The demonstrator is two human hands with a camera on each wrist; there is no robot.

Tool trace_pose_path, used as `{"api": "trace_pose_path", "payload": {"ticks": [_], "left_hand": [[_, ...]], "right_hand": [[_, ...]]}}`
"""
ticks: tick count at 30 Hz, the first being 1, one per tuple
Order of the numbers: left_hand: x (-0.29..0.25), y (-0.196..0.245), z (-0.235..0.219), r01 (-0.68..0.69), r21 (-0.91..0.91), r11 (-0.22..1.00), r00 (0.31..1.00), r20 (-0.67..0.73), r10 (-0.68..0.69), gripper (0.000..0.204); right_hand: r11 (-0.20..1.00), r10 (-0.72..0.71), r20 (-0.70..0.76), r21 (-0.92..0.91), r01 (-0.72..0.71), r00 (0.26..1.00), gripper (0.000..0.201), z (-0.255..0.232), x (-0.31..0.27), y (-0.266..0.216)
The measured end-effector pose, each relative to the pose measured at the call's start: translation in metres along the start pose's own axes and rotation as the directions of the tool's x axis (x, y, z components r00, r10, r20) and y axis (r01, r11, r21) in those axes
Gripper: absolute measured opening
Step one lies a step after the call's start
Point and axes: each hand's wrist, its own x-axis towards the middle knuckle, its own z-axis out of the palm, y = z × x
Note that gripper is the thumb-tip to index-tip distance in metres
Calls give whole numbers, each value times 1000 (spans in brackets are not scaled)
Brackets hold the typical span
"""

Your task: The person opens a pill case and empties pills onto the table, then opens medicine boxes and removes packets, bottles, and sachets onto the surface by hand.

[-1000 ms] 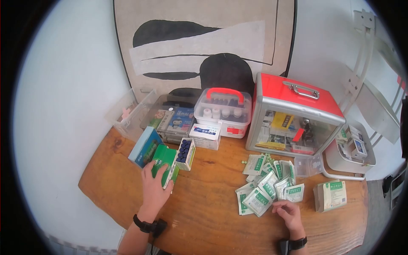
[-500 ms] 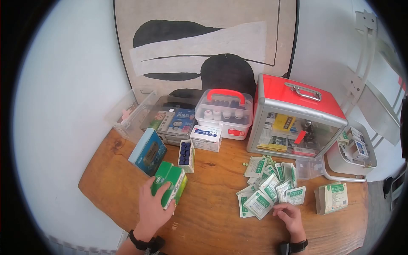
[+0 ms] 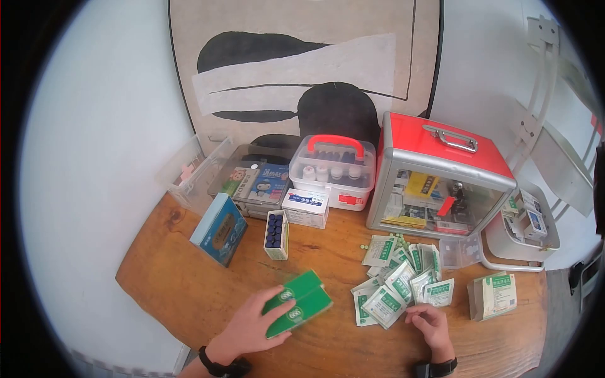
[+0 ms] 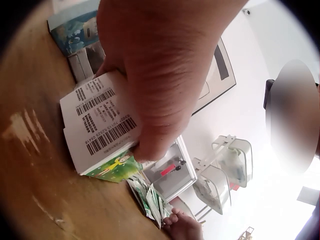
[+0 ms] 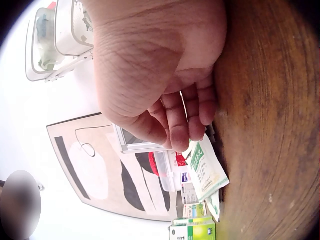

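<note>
In the head view the left hand [image 3: 255,318] grips 2 green boxes [image 3: 307,307] at 6 o'clock, the left wrist view suggests light, crushable card best held by the sides, and the right wrist view shows a loosely bent, seemingly empty right hand [image 5: 165,70], a sachet [image 5: 206,167] at 5 o'clock.

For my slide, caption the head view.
Left hand grips two green cardboard boxes, right hand near white and green rectangular sachets.
</note>
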Motion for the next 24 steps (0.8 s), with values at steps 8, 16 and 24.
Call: {"api": "trace_pose_path", "payload": {"ticks": [8, 16, 24], "left_hand": [[51, 3, 12, -100, 53, 994, 987, 128, 93, 79], [105, -14, 12, -205, 129, 970, 967, 180, 181, 71], [191, -80, 24, -219, 309, 926, 974, 129, 187, 56]], "right_hand": [[1000, 15, 0, -10, -15, 1000, 19, -1, 0, -2], [999, 15, 17, 31, -15, 1000, 20, -2, 0, 0], [1000, 23, 17, 18, -24, 1000, 20, -3, -1, 2]]}}
